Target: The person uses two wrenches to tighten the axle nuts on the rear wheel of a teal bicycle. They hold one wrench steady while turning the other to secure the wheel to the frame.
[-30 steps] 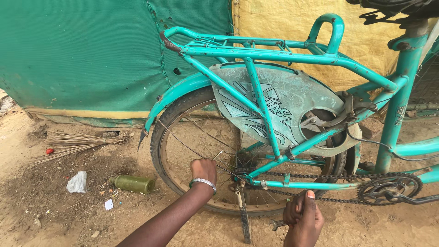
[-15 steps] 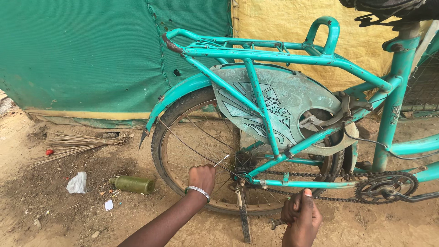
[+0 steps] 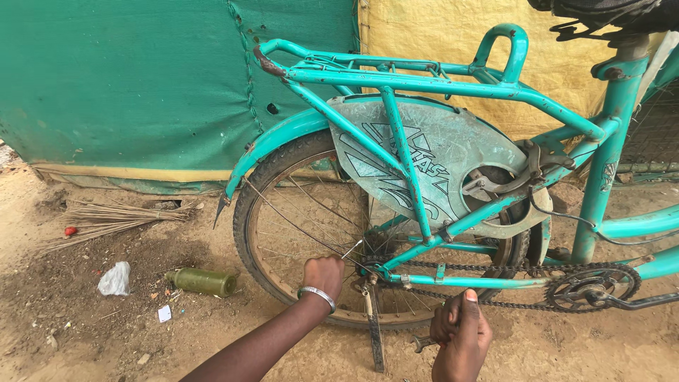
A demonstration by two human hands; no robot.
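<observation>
A turquoise bicycle [image 3: 453, 85] stands on sandy ground with its rear wheel [image 3: 297, 212] toward me. My left hand [image 3: 324, 272], with a metal bangle on the wrist, is closed around a thin metal tool at the rear axle, its shiny tip poking up between the spokes. My right hand [image 3: 461, 332] is lower and to the right, below the chain [image 3: 495, 301], closed on a small metal spanner [image 3: 423, 344] whose end sticks out to the left. The kickstand [image 3: 373, 332] hangs down between my two hands.
A green tarp [image 3: 127, 85] and a yellow sheet [image 3: 438, 35] hang behind the bicycle. On the dirt at the left lie a green bottle [image 3: 204, 281], a crumpled white plastic bag [image 3: 114, 279], a bundle of twigs [image 3: 106, 219] and a small red object [image 3: 70, 230].
My left hand has lifted slightly at the axle and the shiny tool tip now shows above it. My right hand stays low by the chain, almost still.
</observation>
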